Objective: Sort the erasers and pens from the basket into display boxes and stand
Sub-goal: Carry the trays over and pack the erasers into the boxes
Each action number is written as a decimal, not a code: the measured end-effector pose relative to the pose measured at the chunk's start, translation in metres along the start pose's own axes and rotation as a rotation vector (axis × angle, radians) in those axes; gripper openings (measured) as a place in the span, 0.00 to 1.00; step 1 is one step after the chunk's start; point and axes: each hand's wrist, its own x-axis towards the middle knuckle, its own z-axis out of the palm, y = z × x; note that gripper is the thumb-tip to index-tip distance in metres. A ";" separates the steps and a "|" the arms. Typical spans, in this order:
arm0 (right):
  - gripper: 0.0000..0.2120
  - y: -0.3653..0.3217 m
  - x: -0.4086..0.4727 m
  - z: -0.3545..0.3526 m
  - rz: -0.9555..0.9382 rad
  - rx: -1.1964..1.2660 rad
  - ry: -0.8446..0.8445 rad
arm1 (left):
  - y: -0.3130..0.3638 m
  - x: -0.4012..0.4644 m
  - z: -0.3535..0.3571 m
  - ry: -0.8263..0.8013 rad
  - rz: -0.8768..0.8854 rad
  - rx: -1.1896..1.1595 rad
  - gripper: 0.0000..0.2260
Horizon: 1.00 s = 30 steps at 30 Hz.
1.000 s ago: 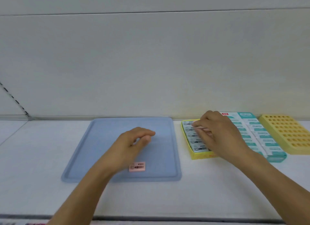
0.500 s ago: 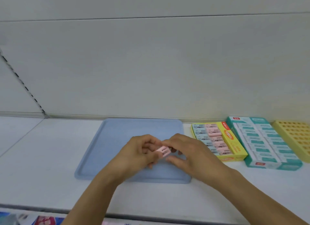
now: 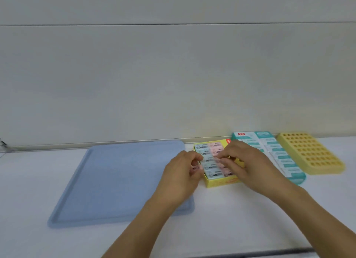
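A yellow display box [image 3: 219, 182] holds a column of pale blue erasers [image 3: 209, 167] and a column of pink ones [image 3: 216, 150]. My right hand [image 3: 244, 161] hovers over the pink column, its curled fingertips pinching a pink eraser [image 3: 221, 159] down at the row; the eraser is mostly hidden. My left hand [image 3: 181, 173] sits just left of the box, over the blue tray's [image 3: 119, 180] right edge. Its curled fingers hold another pink eraser [image 3: 195, 168]. No pens are in view.
A teal display box [image 3: 285, 161] filled with white-and-teal erasers stands right of the yellow box. Further right is a yellow stand [image 3: 312, 153] with a grid of holes. All rest on a white shelf [image 3: 231, 219] against a pale wall.
Both hands moved right from above the tray to the yellow box. The right hand took a pink eraser from the left hand and carried it over the box's pink column.
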 end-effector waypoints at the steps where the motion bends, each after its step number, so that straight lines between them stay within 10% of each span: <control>1: 0.08 -0.002 0.000 0.001 0.007 0.008 -0.012 | -0.002 0.001 -0.004 -0.036 -0.006 0.035 0.10; 14: 0.04 -0.025 0.004 0.022 -0.044 0.067 -0.108 | -0.020 0.002 -0.032 -0.254 -0.047 0.223 0.05; 22: 0.17 -0.046 0.001 0.025 0.186 0.253 0.058 | 0.011 -0.003 -0.036 -0.074 -0.368 -0.898 0.06; 30: 0.09 -0.033 0.005 0.006 0.073 -0.154 0.258 | 0.032 0.006 -0.009 -0.046 -0.328 -0.838 0.08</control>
